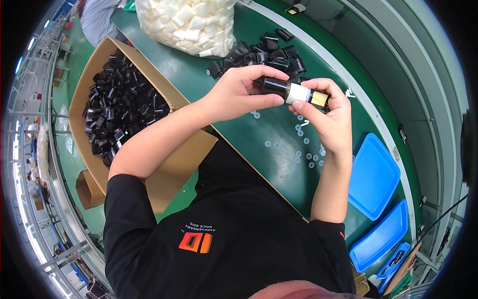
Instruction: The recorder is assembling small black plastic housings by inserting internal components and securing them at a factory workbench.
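Above the green table, both my hands hold one cylindrical piece crosswise. Its left part is a glossy black tube (pixel 274 88), its middle is a white sleeve (pixel 298 93), and a gold-coloured end (pixel 319 99) shows on the right. My left hand (pixel 242 93) pinches the black tube between thumb and fingers. With thumb and curled fingers, my right hand (pixel 331 117) grips the white and gold end. Whether the parts are joined or only held together I cannot tell. Just behind them lies a pile of black tubular parts (pixel 269 52). Small translucent discs (pixel 299 133) are scattered below my hands.
At the left stands an open cardboard box (pixel 164 97) full of black parts. A clear bag of white cylinders (pixel 186 25) sits on the far table. Blue trays (pixel 374 177) line the right side by the curved pale edge. A person's sleeve (pixel 101 22) shows far left.
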Demonstrator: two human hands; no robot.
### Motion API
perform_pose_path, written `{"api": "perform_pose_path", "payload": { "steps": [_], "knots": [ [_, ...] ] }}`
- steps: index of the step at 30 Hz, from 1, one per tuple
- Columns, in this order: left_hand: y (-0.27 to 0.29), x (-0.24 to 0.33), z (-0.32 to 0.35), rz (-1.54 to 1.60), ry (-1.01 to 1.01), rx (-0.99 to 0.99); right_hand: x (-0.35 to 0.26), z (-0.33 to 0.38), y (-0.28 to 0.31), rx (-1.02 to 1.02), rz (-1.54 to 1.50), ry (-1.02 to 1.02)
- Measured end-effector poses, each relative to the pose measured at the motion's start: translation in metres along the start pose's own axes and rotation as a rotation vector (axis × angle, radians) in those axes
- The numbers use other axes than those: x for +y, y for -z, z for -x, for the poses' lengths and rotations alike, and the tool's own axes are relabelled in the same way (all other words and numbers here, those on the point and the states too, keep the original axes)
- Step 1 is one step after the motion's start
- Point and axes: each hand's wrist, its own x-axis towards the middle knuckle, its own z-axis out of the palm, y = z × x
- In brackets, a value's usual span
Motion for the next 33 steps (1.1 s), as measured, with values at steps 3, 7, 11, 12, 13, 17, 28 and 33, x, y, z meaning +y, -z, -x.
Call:
{"api": "perform_pose_path", "payload": {
  "steps": [3,7,11,12,13,17,28,33],
  "knots": [
    [-0.001,-0.003,0.000,-0.032,-0.035,0.018,0.002,0.000,-0.001,0.004,-0.016,-0.011],
    [0.000,0.000,0.000,-0.095,-0.005,-0.005,0.002,0.000,0.004,-0.006,0.014,0.006],
    [0.006,0.000,-0.003,0.041,0.016,-0.037,0.004,-0.003,0.010,-0.059,0.041,0.010],
    [0.006,0.001,-0.003,0.115,0.064,-0.050,0.004,-0.003,0.009,-0.063,-0.059,-0.037],
    [0.006,0.001,-0.004,0.117,0.065,-0.052,0.003,-0.005,0.010,-0.065,-0.158,-0.081],
    [0.006,0.000,-0.004,0.192,0.029,0.002,0.011,-0.009,0.011,-0.124,-0.305,-0.098],
    [0.005,-0.006,-0.004,0.192,-0.110,0.030,0.026,-0.013,0.008,-0.198,-0.578,-0.174],
    [0.010,-0.008,-0.004,0.088,-0.190,0.013,0.025,-0.013,-0.001,-0.159,-0.584,-0.240]
  ]
}}
